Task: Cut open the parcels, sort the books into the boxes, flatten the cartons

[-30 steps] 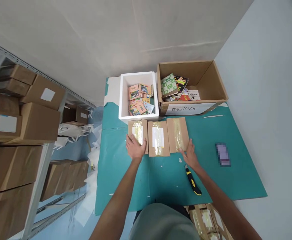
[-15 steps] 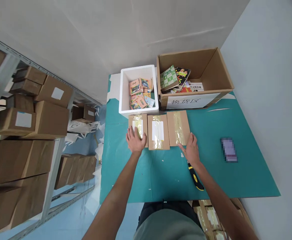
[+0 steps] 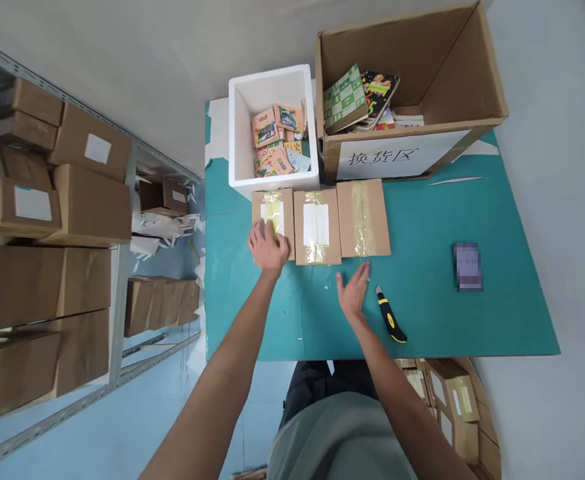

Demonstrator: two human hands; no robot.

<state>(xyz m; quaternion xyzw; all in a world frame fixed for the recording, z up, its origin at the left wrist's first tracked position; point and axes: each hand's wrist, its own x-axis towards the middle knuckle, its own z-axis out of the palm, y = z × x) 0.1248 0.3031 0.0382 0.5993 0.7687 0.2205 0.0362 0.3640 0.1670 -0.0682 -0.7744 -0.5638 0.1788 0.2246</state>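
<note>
Three taped cardboard boxes stand in a row on the green tabletop. My left hand [image 3: 268, 248] lies over the lower part of the left box [image 3: 278, 203], fingers spread and touching it. The middle box [image 3: 316, 230] carries a white label under clear tape. On the right box [image 3: 363, 219], tape runs down the top. Just below its front edge is my right hand [image 3: 355, 287], open with thumb apart, holding nothing. To that hand's right lies a black and yellow utility knife [image 3: 391, 317], its blade end toward the boxes.
Behind the boxes are a white foam box [image 3: 274, 181] of small booklets and a large cardboard carton [image 3: 452, 120] holding books. A blurred phone-like object [image 3: 468, 267] lies on the right of the table [image 3: 422, 220]. Shelves with cartons [image 3: 89, 207] stand left; more boxes [image 3: 455, 393] sit below the table.
My right hand has let go of the right box and moved left and toward me. My left hand stays on the left box. The view has shifted.
</note>
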